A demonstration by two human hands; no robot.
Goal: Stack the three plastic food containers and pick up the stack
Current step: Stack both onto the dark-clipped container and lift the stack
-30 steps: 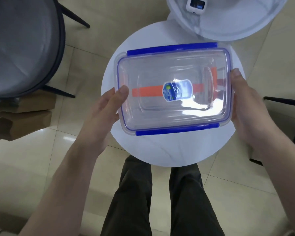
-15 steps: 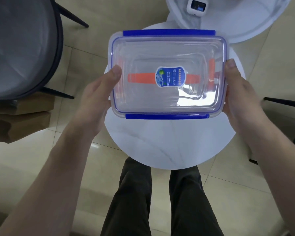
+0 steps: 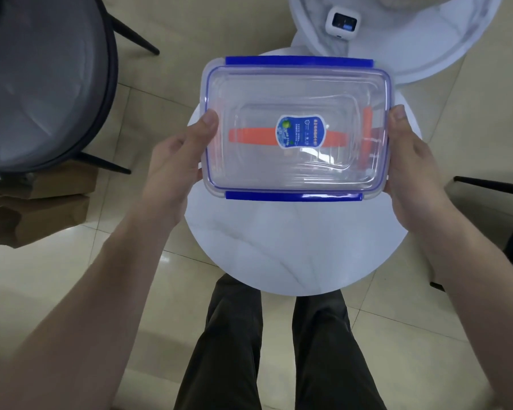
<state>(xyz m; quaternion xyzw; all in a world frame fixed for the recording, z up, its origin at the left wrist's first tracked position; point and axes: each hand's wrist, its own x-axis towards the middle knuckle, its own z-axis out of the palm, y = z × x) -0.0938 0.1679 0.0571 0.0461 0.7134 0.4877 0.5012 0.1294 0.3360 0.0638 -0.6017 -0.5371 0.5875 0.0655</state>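
Above the round white counter [image 3: 293,255]: left hand [image 3: 175,170] and right hand [image 3: 415,173], each grip closed on an end of the nested clear containers [image 3: 296,128].

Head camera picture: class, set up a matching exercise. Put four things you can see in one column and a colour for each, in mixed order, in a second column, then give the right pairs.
Things:
1. Clips on the long sides of the container
2. Strip seen through the lid
3. Round table under the container
4. Chair seat at the left

Colours:
A. white
B. grey
C. blue
D. orange

Pairs: 1-C, 2-D, 3-A, 4-B

The left hand and right hand grip the container's short ends.
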